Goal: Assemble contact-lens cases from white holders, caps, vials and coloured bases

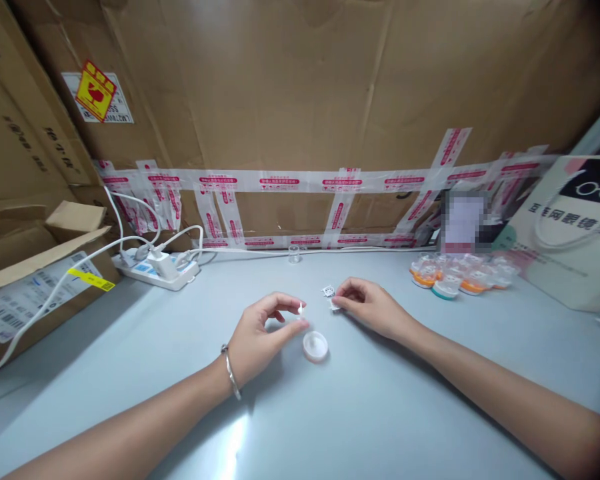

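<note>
My left hand [270,328], with a bracelet at the wrist, pinches a small white part with a thin upright peg [301,310] between thumb and fingertips. Facing it, my right hand [367,303] has its fingertips closed on a small white piece with dark markings [329,291]; a bit of white also shows under those fingers. Just below and between the two hands, a round, shallow white cap [315,347] lies on the table with its hollow side up. Farther back stands a small clear cylinder [293,254].
Several clear-topped pieces with orange and teal bases [447,283] cluster at the right. Behind them stands a printed paper bag [570,233]. On the left are a power strip [173,275] with white cables and an open carton [45,293]. A large taped cardboard box [300,100] walls the back.
</note>
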`<state>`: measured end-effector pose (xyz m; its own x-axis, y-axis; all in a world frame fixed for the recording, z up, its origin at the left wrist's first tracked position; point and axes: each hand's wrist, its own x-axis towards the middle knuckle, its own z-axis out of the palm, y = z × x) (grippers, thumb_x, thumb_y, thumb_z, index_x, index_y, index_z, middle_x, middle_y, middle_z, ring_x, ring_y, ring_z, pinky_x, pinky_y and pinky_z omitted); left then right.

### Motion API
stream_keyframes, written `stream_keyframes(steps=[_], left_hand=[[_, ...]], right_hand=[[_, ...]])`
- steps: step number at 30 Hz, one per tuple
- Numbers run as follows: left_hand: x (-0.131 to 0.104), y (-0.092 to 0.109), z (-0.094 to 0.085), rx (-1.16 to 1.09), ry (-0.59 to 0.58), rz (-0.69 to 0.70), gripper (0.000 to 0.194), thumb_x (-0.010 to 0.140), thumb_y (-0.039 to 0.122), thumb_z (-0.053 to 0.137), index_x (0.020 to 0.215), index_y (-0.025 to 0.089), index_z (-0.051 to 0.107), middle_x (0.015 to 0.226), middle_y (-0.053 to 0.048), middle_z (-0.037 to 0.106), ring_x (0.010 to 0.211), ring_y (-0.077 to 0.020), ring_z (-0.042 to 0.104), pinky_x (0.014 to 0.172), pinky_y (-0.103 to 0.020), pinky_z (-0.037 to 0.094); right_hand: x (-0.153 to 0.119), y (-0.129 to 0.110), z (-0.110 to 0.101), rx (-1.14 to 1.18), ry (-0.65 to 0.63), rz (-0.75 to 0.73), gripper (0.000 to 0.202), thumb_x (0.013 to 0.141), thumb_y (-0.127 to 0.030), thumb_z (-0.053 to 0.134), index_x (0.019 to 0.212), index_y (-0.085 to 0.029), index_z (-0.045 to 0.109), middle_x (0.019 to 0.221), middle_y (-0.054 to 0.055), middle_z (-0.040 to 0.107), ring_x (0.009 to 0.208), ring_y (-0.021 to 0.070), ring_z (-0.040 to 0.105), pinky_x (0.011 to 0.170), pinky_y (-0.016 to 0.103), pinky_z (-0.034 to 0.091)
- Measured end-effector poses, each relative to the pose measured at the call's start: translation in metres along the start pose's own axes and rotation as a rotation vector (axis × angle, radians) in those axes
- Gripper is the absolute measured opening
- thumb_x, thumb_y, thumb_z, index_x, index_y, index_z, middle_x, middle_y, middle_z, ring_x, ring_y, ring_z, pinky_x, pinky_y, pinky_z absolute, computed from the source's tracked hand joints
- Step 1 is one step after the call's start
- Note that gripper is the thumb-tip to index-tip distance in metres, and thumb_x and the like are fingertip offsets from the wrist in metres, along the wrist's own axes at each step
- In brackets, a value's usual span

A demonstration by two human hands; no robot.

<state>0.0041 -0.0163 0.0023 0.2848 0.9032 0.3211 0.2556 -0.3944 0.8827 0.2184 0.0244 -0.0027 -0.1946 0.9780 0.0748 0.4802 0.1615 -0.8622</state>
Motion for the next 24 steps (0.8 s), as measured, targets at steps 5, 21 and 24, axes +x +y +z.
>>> stream_keyframes(steps=[5, 21, 24], left_hand=[[-0.007, 0.007, -0.001, 0.220, -0.133, 0.384, 0.017, 0.077, 0.017, 0.060, 0.094, 0.019, 0.059, 0.109, -0.008, 0.062, 0.102, -0.0185, 0.056, 0.087, -0.033, 0.044], [-0.009, 0.014, 0.001, 0.201, -0.007, 0.581, 0.028, 0.074, 0.009, 0.062, 0.101, 0.016, 0.058, 0.105, -0.008, 0.064, 0.100, -0.0158, 0.058, 0.087, -0.029, 0.048], [-0.010, 0.017, 0.001, 0.179, -0.002, 0.568, 0.028, 0.074, 0.008, 0.062, 0.101, 0.016, 0.058, 0.103, -0.008, 0.064, 0.099, -0.0161, 0.058, 0.086, -0.029, 0.048]], right_hand=[[-0.020, -0.033, 0.011, 0.398, -0.141, 0.061, 0.020, 0.071, -0.032, 0.063, 0.074, -0.016, 0.052, 0.063, -0.003, 0.059, 0.061, 0.0086, 0.059, 0.061, 0.022, 0.046], [-0.044, -0.052, 0.019, 0.817, -0.139, 0.126, 0.021, 0.062, -0.022, 0.075, 0.082, -0.021, 0.067, 0.079, -0.001, 0.068, 0.078, 0.0097, 0.060, 0.074, 0.021, 0.045], [-0.043, -0.051, 0.021, 0.753, -0.088, 0.087, 0.018, 0.063, -0.025, 0.074, 0.079, -0.021, 0.068, 0.078, -0.001, 0.068, 0.075, 0.0109, 0.060, 0.073, 0.023, 0.046]])
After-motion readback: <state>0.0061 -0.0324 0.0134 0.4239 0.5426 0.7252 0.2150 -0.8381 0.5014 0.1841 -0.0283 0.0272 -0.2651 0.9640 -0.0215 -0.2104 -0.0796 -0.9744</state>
